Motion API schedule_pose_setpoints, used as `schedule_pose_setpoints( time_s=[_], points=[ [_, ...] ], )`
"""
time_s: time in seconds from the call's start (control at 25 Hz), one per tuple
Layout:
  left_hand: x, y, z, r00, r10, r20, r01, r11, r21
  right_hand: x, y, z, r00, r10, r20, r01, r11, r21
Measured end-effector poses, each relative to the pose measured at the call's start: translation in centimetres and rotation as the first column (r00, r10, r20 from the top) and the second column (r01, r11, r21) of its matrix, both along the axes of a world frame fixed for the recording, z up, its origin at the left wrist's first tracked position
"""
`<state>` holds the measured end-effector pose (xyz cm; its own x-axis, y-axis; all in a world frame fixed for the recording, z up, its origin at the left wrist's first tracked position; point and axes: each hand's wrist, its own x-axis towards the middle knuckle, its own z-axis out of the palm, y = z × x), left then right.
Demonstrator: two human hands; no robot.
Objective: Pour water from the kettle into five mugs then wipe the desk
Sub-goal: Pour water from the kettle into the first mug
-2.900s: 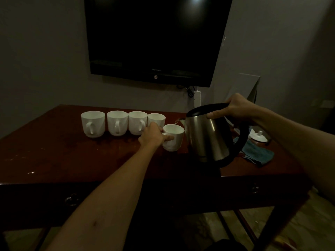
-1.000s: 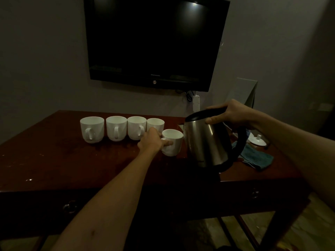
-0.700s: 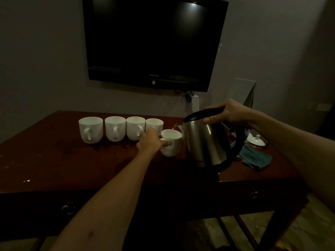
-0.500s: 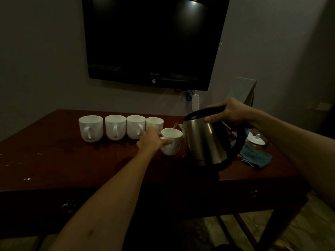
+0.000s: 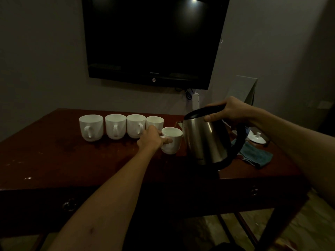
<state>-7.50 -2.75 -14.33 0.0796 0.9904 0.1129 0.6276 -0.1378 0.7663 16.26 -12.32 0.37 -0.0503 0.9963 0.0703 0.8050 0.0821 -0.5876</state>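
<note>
Kettle (image 5: 206, 140), steel-bodied with a black rim and handle, is held off the desk (image 5: 54, 160) and tipped to the left, its spout just above the rim of the fifth mug (image 5: 171, 140). The right hand (image 5: 229, 111) grips the top of the black handle, fingers curled over it and thumb along the kettle's upper edge, with the forearm reaching in from the right. A thin stream shows at the spout, over the mug's far rim. The left hand (image 5: 151, 140) is closed on this mug's handle side, thumb lying across the white wall, the arm stretched straight forward from the lower left. The mug stands on the dark red-brown desk, slightly nearer than the others, and pale liquid shows inside it.

Behind the left hand, four more white mugs (image 5: 116, 128) stand in a row, close to each other, handles facing the camera; what they hold cannot be seen. To the right of the kettle lies a crumpled teal cloth (image 5: 257, 156), and beyond it a small white lid (image 5: 257, 139) with a knob. A dark television (image 5: 154, 40) hangs on the wall above; small lettering and a round emblem sit on its lower bezel, too dim to read with certainty. A white power strip (image 5: 195, 102) hangs below it.
</note>
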Motion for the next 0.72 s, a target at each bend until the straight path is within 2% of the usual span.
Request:
schedule_pose_setpoints(
  time_s=[0.72],
  points=[
    [-0.07,-0.50,0.33,1.000,0.003,-0.011,-0.002,1.000,0.009,0.11,-0.39,-0.24,1.000,-0.016,-0.015,0.017,1.000,0.012]
  ],
)
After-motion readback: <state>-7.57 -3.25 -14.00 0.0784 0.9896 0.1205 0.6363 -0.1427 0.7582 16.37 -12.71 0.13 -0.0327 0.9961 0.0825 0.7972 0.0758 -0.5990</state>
